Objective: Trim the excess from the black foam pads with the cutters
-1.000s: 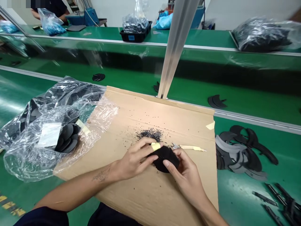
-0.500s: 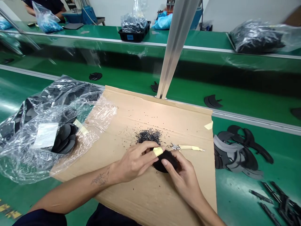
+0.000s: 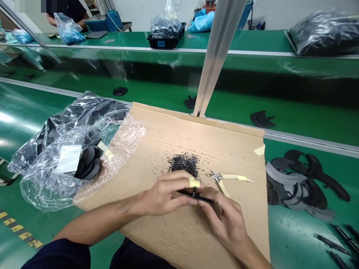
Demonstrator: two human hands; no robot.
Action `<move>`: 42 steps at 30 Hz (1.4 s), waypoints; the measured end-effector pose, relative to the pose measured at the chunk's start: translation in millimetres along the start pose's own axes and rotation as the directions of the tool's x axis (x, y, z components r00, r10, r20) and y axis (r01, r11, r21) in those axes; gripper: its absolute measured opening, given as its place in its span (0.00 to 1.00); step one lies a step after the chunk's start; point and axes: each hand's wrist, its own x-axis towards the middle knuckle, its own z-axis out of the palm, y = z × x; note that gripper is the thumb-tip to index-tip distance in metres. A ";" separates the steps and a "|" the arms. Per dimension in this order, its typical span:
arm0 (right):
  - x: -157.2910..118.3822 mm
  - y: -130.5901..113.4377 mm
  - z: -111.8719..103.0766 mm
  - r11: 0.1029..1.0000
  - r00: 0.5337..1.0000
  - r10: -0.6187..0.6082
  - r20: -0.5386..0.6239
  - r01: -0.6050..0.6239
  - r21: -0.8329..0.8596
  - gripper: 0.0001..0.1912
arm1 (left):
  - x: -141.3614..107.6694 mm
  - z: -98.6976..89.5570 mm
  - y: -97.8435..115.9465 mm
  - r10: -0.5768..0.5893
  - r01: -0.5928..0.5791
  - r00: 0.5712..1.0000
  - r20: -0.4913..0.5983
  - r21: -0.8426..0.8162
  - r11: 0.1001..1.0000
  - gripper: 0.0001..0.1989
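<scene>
My left hand (image 3: 165,194) and my right hand (image 3: 226,218) both grip a thin, flat black foam piece (image 3: 198,197), which shows edge-on between their fingers. A strip of pale yellow tape (image 3: 194,182) wraps one finger of my left hand. Just above my hands, a heap of black granules (image 3: 184,164) lies on a cardboard sheet (image 3: 157,136). Cream-handled side cutters (image 3: 227,179) rest on the cardboard beside my right hand, not touching it.
To the left, a clear plastic bag (image 3: 70,158) holds black discs. Grey and black foam pieces (image 3: 297,181) lie on the green workbench (image 3: 291,235) to the right. An aluminium post (image 3: 217,48) rises behind the cardboard. A person's arm (image 3: 66,18) shows at the far bench.
The black piece has turned from facing up to edge-on between my hands. The side cutters now show both handles. The whole view has shifted slightly.
</scene>
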 end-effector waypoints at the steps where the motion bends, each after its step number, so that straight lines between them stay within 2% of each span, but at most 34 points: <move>1: -0.2 0.1 -0.1 1.000 1.000 -0.006 0.002 0.006 -0.011 0.07 | -0.4 0.3 -0.3 0.014 -0.014 1.000 0.009 0.008 1.000 0.15; 5: 0.2 0.0 -0.6 0.998 1.000 -0.016 0.024 0.017 -0.063 0.09 | -0.8 0.4 -1.1 0.070 -0.071 0.997 0.023 0.043 0.997 0.15; 11: 2.6 -4.3 -2.6 1.000 0.998 0.003 0.056 -0.003 -0.009 0.08 | -0.2 -2.3 3.5 0.053 -0.053 0.999 -0.002 0.041 0.998 0.11; 17: -0.2 -3.0 -3.4 1.000 0.998 -0.020 0.060 0.021 -0.013 0.09 | -3.9 0.6 1.5 0.090 -0.091 0.996 0.029 0.038 0.995 0.17; 24: 2.0 -4.9 -3.1 1.000 0.997 -0.020 0.074 0.018 0.025 0.09 | -2.8 0.1 3.9 0.074 -0.075 0.997 0.030 0.034 0.997 0.08; 30: 0.8 -3.3 -3.6 0.996 0.998 0.045 0.046 -0.048 0.075 0.09 | -2.0 -2.0 1.7 0.040 -0.038 0.997 0.065 -0.039 0.999 0.20; 32: 1.2 -3.4 -4.2 0.984 0.992 0.116 0.050 -0.122 0.131 0.07 | -2.0 -3.2 3.0 -0.012 0.022 0.997 0.075 -0.139 0.990 0.24; 34: 1.7 -3.8 -4.6 0.960 0.977 0.198 0.083 -0.210 0.187 0.05 | -2.1 -4.3 4.5 -0.121 0.139 0.989 0.087 -0.256 0.957 0.26; 37: 2.1 -4.0 -4.0 0.927 0.947 0.273 0.170 -0.306 0.218 0.07 | -2.6 -4.3 4.8 -0.278 0.294 0.956 0.097 -0.355 0.887 0.16; 39: 2.9 -3.8 -4.1 0.928 0.951 0.271 0.152 -0.299 0.220 0.09 | -3.0 -3.7 4.0 -0.318 0.323 0.945 0.078 -0.382 0.866 0.10; 42: 6.8 -2.4 -7.3 0.947 0.977 0.204 0.065 -0.213 0.239 0.10 | -3.1 -3.3 3.8 -0.318 0.309 0.947 0.046 -0.402 0.862 0.07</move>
